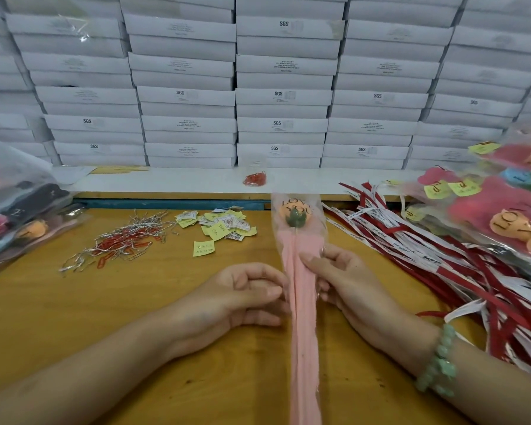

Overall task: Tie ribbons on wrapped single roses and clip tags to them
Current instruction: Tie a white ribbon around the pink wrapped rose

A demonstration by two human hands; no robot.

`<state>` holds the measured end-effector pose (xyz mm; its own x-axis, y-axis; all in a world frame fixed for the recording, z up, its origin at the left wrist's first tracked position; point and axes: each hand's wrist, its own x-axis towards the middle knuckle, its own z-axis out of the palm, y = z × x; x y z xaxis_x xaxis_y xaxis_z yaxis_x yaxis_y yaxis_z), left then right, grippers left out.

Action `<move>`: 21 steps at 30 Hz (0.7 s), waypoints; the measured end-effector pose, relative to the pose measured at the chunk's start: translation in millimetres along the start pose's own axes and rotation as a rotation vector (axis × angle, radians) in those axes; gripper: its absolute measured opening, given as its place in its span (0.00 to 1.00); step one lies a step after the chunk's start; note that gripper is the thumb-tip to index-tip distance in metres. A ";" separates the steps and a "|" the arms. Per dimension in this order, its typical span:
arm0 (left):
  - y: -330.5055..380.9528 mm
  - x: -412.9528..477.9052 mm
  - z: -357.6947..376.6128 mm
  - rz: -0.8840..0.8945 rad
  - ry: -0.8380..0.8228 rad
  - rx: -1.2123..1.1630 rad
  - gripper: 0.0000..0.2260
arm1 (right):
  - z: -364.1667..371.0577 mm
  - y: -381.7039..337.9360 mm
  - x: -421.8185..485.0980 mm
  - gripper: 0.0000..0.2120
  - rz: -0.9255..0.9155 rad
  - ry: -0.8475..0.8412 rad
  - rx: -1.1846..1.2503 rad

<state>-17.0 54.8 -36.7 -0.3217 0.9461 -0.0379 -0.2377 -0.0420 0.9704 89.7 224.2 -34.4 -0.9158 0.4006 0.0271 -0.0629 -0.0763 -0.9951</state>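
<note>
A single wrapped rose (298, 240) lies lengthwise down the middle of the wooden table (74, 302), its orange bloom at the far end inside clear film with a pink liner. My left hand (242, 296) pinches the wrap's left edge at mid-stem. On the other side, my right hand (341, 280) grips the wrap with its thumb laid over the pink liner. Red and white ribbons (426, 246) sprawl at the right. Yellow and white tags (218, 228) sit beyond the left hand. Silver twist ties and red clips (120, 240) lie in a loose heap at the left.
Stacked white boxes (282, 96) fill the whole back wall. A small bag of red clips (254, 178) rests on the white ledge. Finished wrapped roses with tags (497, 216) pile up at the far right. A plastic bag of roses (16, 210) sits at the left edge.
</note>
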 end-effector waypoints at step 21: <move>-3.3 -3.5 10.3 -0.050 -0.093 -0.214 0.16 | 2.3 3.4 -1.3 0.04 -0.099 -0.068 0.019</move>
<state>-5.6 54.9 -37.4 -0.2212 0.9738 -0.0533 -0.4432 -0.0517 0.8949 89.8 221.3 -37.6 -0.9294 0.3447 0.1319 -0.1611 -0.0574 -0.9853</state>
